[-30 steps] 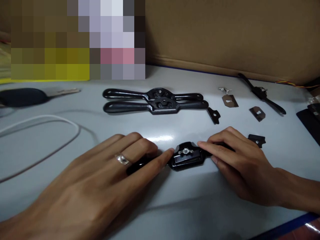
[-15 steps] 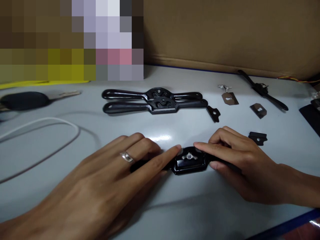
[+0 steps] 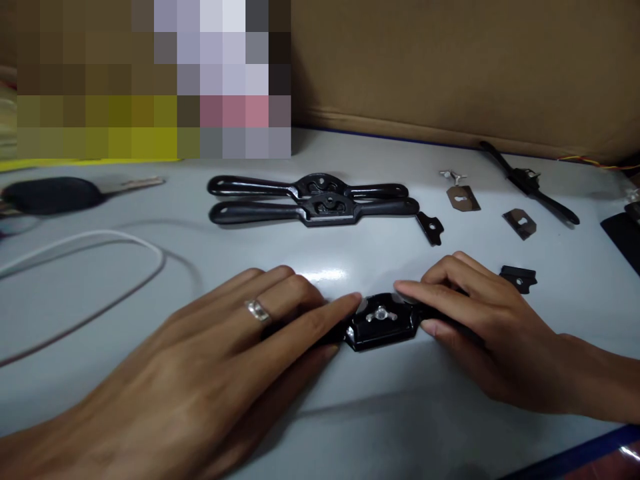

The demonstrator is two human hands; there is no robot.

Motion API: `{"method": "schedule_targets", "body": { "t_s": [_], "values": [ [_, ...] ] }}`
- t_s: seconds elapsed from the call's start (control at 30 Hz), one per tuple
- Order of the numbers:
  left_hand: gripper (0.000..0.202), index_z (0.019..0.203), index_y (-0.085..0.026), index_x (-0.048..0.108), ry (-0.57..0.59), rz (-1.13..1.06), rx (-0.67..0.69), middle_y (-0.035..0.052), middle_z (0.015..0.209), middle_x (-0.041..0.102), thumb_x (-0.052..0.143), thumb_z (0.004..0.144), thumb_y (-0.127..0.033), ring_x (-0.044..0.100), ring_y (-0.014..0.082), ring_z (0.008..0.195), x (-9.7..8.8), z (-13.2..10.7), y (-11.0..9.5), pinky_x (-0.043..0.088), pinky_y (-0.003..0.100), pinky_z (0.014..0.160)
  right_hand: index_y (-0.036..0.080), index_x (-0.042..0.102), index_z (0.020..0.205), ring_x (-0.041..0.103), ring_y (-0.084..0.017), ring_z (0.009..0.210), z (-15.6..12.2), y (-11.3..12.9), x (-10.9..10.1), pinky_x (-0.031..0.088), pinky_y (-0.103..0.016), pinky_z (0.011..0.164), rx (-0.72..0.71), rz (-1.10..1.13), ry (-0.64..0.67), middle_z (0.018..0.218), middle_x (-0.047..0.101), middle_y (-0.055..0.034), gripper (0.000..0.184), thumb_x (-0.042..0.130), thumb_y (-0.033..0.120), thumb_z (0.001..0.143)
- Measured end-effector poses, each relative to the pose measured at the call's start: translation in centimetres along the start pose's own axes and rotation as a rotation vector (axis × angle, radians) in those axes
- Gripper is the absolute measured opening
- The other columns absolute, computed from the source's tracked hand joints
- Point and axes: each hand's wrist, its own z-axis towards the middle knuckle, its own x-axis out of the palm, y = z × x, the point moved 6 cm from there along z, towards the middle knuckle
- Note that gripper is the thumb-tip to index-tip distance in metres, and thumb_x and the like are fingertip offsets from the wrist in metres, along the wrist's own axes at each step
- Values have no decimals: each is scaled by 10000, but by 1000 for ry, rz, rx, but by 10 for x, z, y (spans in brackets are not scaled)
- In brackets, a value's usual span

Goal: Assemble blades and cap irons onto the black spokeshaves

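Table (image 3: 380,260), grey.
Two black spokeshaves (image 3: 313,200), side by side, touching.
Third spokeshave (image 3: 530,181), far right, near cardboard (image 3: 450,67).
Blade (image 3: 463,197); second blade (image 3: 520,223).
Wing screw (image 3: 451,175).
Black cap (image 3: 430,228); second cap (image 3: 519,278).
White cable (image 3: 125,243), looped, left.
Key (image 3: 75,192), black head.

My left hand (image 3: 215,360) lies over one handle of a black spokeshave (image 3: 383,330) on the gray worktop (image 3: 390,413). My right hand (image 3: 480,327) pinches the other handle. Two more spokeshaves (image 3: 313,200) lie behind.

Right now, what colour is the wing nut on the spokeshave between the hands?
Silver, bare metal: the wing nut on the glossy black spokeshave. Head view.
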Motion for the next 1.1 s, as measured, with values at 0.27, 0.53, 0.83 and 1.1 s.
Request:
{"method": "schedule_targets", "body": {
  "t_s": [0.27, 0.53, 0.83, 1.1],
  "values": [
    [584, 1888, -313, 633, -31, 0, 41, 39, 1161, 760, 520, 1332, -176, 687, 237, 957, 11, -1, 2, 563, 392, 847, 99, 860, 1477, 768, -262, 1034, 2, 4, 1, 714, -366, 888, -20, -32, 9, 1150, 820, -127, 521, 550, -25, 1077],
    [655, 1975, -341, 546, -42, -2, 56, 24, 1148, 751, 528, 1342, -172, 686, 231, 934, 9, -3, 2, 551, 392, 839, 105, 885, 1486, 764, -270, 1026, 1, 3, 1, 712, -375, 872, -12, -7, 25, 1137, 814, -125, 541, 560, -37, 1077],
    [553, 1858, -329, 663, -90, 44, 21, 44, 1211, 795, 523, 1335, -214, 748, 274, 1040, 7, -6, 2, 643, 445, 951, 78, 928, 1302, 759, -236, 969, -2, 6, -3, 654, -350, 833, -60, -62, -84, 1102, 875, -126, 373, 594, 9, 1151],
    [425, 1691, -267, 771, -85, 50, 90, 51, 1160, 799, 551, 1340, -172, 721, 242, 953, 4, -1, -1, 570, 422, 827, 65, 920, 1339, 770, -239, 943, -3, 6, -1, 646, -353, 799, -68, -132, -82, 1104, 880, -141, 404, 571, -7, 1149]
  ]
}}
